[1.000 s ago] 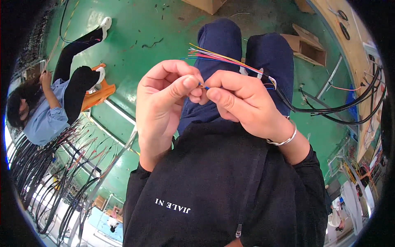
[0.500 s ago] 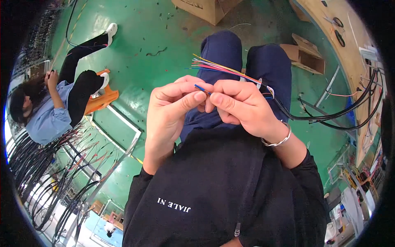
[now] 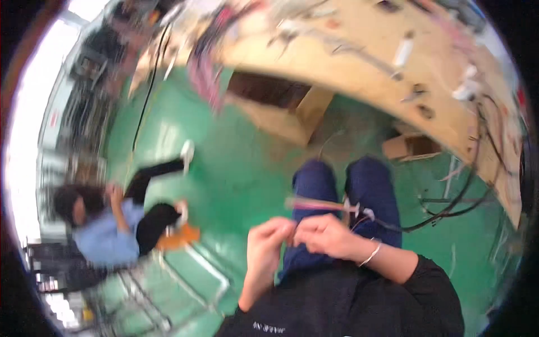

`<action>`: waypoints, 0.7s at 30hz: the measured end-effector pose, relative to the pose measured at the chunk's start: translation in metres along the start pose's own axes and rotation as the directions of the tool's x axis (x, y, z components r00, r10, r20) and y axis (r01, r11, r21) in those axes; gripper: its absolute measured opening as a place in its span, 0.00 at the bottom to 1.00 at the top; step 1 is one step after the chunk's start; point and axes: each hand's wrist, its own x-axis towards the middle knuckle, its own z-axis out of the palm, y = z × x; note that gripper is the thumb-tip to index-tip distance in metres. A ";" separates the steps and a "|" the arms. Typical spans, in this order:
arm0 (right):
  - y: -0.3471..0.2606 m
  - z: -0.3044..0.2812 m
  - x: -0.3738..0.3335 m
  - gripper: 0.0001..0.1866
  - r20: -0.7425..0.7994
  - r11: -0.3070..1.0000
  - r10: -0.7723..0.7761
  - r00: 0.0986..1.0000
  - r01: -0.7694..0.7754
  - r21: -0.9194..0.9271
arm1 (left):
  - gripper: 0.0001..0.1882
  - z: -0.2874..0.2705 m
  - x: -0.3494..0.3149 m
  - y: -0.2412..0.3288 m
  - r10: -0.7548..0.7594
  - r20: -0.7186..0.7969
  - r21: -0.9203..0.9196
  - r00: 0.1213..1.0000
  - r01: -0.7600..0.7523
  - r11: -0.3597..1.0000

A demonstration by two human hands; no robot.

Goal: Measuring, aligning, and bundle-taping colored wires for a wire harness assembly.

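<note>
My left hand (image 3: 264, 242) and my right hand (image 3: 327, 237) meet fingertip to fingertip above my lap, both pinched closed. Between them a thin blue wire showed half a second ago; motion blur and the fingers now mostly hide it. Just beyond my right hand, a bundle of thin coloured wires (image 3: 317, 204) lies across my knees, pointing left. It comes out of a black cable (image 3: 418, 226) that curves off to the right. Whitish pieces (image 3: 359, 210) sit where the wires leave the cable.
A curved wooden workbench (image 3: 348, 73) spans the far side, with tools and cables on it. Under it stand an open cardboard box (image 3: 275, 121) and a smaller box (image 3: 396, 147). A seated person (image 3: 109, 230) is at left, near metal frames (image 3: 196, 281) on the green floor.
The view has tilted up and swung, so the bench shows more and my hands sit lower and farther right in the picture. They stay pinched together; everything is more blurred.
</note>
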 end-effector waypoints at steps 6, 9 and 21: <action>0.005 -0.001 -0.026 0.13 -0.045 0.993 -0.024 0.999 0.029 0.113 | 0.13 0.010 -0.008 -0.014 -0.035 0.170 0.004 0.985 0.035 0.999; 0.012 -0.002 -0.026 0.14 -0.056 0.979 0.015 0.998 -0.003 0.203 | 0.12 0.007 -0.005 -0.018 -0.021 0.181 -0.045 0.983 0.030 0.999; 0.019 0.003 -0.045 0.12 0.171 0.978 0.202 0.964 -0.207 0.014 | 0.13 -0.160 0.035 -0.139 -0.219 -0.432 0.063 0.875 0.272 0.960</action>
